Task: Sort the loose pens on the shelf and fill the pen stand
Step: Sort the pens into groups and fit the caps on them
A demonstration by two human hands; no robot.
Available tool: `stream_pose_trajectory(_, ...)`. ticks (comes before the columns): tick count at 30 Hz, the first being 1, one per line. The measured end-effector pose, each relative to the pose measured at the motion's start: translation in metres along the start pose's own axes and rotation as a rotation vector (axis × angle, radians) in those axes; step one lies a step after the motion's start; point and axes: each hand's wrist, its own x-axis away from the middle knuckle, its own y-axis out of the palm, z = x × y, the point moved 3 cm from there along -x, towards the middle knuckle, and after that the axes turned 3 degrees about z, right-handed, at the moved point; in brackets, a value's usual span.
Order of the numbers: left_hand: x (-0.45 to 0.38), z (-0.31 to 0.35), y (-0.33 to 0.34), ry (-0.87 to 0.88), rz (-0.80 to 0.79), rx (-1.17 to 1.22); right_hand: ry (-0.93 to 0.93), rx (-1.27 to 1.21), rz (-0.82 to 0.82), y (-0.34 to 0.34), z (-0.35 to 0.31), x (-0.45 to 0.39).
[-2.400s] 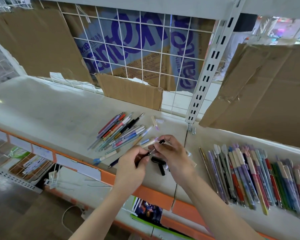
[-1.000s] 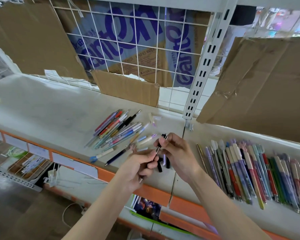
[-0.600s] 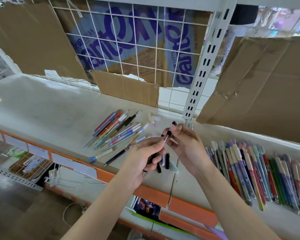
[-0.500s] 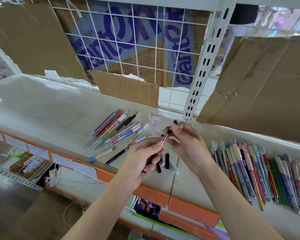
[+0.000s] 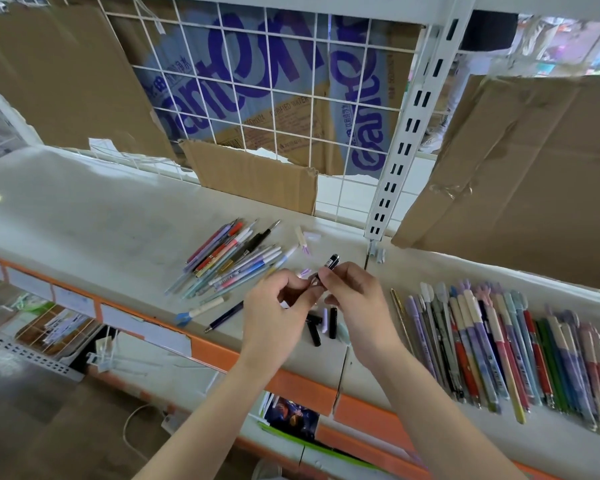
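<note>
Pens (image 5: 229, 263) lie fanned in a loose unsorted heap near the middle of the shelf (image 5: 84, 216), tips pointing toward its front edge, with a blue-capped pen (image 5: 201, 310) and a dark blue pen (image 5: 224, 317) strayed just in front of them. From my remote seat I read this heap as the stock not yet sorted. Next comes my left hand (image 5: 274, 317), fingers curled and pinching the lower end of a black pen (image 5: 321, 277) held above the shelf, while my right hand (image 5: 355, 299) pinches its upper barrel; the two grips meet at the middle, so I judge I am joining or capping the pen before laying it down. Black caps (image 5: 323, 323) and a pale one rest on the shelf under my hands, probably spares kept within reach. Toward the right end, a sorted row of pens (image 5: 499, 348) lies side by side, ends toward the front edge. No pen stand shows anywhere in view. Cardboard sheets (image 5: 520, 174) lean against the wire grid (image 5: 257, 98) along the back edge, and the right-hand sheet overhangs the sorted row, crowding any reach there.
</note>
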Motion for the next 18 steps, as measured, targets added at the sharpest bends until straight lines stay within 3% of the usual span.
stream_pose_trajectory(3, 0.0, 0.0, 0.002, 0.015, 0.018, -0.031, -0.023, 0.126, 0.064, 0.002, -0.004, -0.002)
stream_pose_trajectory(7, -0.007, 0.007, 0.008, -0.566, -0.246, 0.667, -0.006, 0.033, -0.02, -0.006, -0.012, -0.016)
stream_pose_trajectory(9, -0.009, 0.01, 0.009, -0.69, -0.35, 0.806, 0.062, -0.134, -0.123, -0.007, -0.014, -0.021)
stream_pose_trajectory(15, -0.007, 0.014, 0.007, -0.704, -0.387, 0.844, 0.15, -0.372, -0.216, -0.006, -0.01, -0.021)
stream_pose_trajectory(18, -0.007, 0.012, 0.007, -0.692, -0.401, 0.837, 0.149, -0.369, -0.266, -0.004, -0.009, -0.02)
